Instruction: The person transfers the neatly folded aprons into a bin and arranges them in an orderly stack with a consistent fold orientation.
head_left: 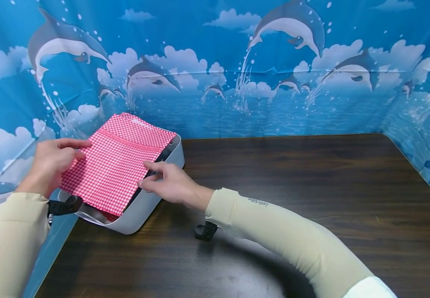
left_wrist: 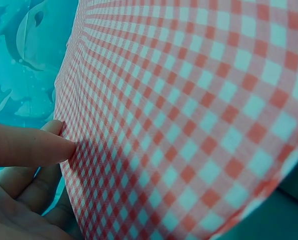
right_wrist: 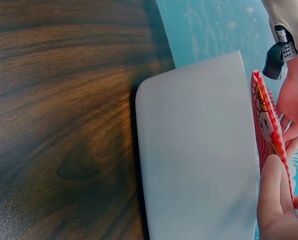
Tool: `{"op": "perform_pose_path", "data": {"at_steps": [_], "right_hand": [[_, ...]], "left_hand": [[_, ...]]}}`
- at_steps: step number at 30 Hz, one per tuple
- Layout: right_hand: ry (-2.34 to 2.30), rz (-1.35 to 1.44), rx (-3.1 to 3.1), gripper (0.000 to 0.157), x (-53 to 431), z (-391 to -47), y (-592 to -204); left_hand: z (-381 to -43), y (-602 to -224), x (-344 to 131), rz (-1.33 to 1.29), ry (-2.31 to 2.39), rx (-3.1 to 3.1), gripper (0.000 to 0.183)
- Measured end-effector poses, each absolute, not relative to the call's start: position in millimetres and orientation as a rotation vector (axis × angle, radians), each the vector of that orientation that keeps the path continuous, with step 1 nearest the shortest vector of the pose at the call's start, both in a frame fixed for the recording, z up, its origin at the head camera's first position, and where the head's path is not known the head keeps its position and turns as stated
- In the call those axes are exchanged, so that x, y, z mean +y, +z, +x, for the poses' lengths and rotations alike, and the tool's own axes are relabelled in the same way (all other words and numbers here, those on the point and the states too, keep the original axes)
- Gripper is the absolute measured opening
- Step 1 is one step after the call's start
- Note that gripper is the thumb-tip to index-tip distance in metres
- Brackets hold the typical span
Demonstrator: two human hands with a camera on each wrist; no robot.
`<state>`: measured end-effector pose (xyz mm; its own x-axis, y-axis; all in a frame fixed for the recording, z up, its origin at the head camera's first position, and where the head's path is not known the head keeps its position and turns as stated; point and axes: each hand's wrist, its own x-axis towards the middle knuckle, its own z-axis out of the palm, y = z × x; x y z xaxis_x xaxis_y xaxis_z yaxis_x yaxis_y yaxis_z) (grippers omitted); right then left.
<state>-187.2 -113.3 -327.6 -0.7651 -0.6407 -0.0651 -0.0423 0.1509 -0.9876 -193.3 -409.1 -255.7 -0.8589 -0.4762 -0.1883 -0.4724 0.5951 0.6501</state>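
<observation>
A red-and-white checked cloth piece (head_left: 112, 165), with a seamed band near its far end, lies slanted over a white bin (head_left: 146, 211). My left hand (head_left: 52, 163) pinches its left edge between thumb and fingers, as the left wrist view shows of the cloth (left_wrist: 153, 115) close up. On the opposite edge, my right hand (head_left: 172, 182) pinches the cloth with thumb and forefinger. A cartoon print shows on the cloth's other face (right_wrist: 264, 122) in the right wrist view. Most of the bin's inside is hidden under the cloth.
Something dark (head_left: 164, 154) shows inside the bin along its right side. The bin stands at the left end of a dark wooden table (head_left: 293, 186). A blue dolphin-print curtain (head_left: 207, 107) hangs behind the table and along its sides.
</observation>
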Motion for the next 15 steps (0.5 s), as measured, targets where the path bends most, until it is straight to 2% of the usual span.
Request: {"op": "perform_pose_path", "data": {"at_steps": [15], "right_hand": [[-1.642, -0.661, 1.939, 0.076, -117.0, -190.9, -330.8]], "left_hand": [[-192.9, -257.3, -410.1, 0.840, -1.123, -2.796, 0.052]]}}
